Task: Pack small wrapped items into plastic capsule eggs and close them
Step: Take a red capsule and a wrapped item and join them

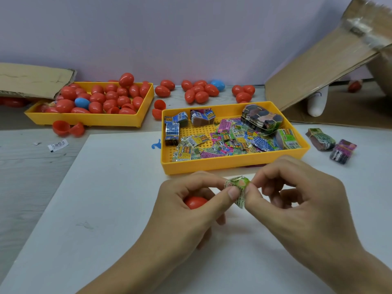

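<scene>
Green packet point(237, 188) between 2 hands' fingertips point(233, 191)

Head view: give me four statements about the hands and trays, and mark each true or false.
1. Both hands pinch a green wrapped item. True.
2. The left hand also holds a blue egg. False: the red egg piece in it is red.
3. The near yellow tray holds wrapped packets. True.
4. The far yellow tray holds only blue eggs. False: nearly all are red.
</scene>
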`<state>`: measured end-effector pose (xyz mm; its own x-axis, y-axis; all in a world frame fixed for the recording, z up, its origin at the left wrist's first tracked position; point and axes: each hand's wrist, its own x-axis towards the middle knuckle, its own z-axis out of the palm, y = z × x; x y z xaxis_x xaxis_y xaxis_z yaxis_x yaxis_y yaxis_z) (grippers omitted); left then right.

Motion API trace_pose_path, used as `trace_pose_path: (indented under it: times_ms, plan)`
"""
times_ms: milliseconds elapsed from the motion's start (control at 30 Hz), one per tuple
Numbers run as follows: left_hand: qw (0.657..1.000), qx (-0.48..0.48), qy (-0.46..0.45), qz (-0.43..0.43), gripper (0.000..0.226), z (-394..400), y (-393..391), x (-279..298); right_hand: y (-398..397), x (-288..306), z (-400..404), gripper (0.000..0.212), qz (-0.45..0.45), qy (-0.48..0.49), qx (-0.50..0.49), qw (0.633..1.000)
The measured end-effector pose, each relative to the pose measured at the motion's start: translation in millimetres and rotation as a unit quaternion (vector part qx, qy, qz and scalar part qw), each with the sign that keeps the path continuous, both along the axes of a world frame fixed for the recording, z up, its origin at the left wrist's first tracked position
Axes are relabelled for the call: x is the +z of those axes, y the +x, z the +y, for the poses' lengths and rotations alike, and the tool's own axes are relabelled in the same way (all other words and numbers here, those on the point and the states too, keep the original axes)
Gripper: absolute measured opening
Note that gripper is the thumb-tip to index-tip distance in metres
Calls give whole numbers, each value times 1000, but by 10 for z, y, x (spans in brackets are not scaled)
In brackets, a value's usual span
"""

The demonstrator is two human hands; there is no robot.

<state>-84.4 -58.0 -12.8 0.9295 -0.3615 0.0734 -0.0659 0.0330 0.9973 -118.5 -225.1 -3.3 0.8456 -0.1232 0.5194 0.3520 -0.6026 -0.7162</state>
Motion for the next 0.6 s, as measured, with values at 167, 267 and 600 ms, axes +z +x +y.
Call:
trace_pose_path:
  times_ms: [167,267,600]
  plan:
    - [1000,20,-10,6,17,-4,6,-12,-14,-9,-15,11,-20,-25,-23,999]
    - [1000,12,-27,8,20,0,8,-18,-7,-11,-20,7,-16,-21,-31,999]
    - [999,-4,-37,-37,22,-17,-14,-24,0,-8,-6,7,114,189,38,975]
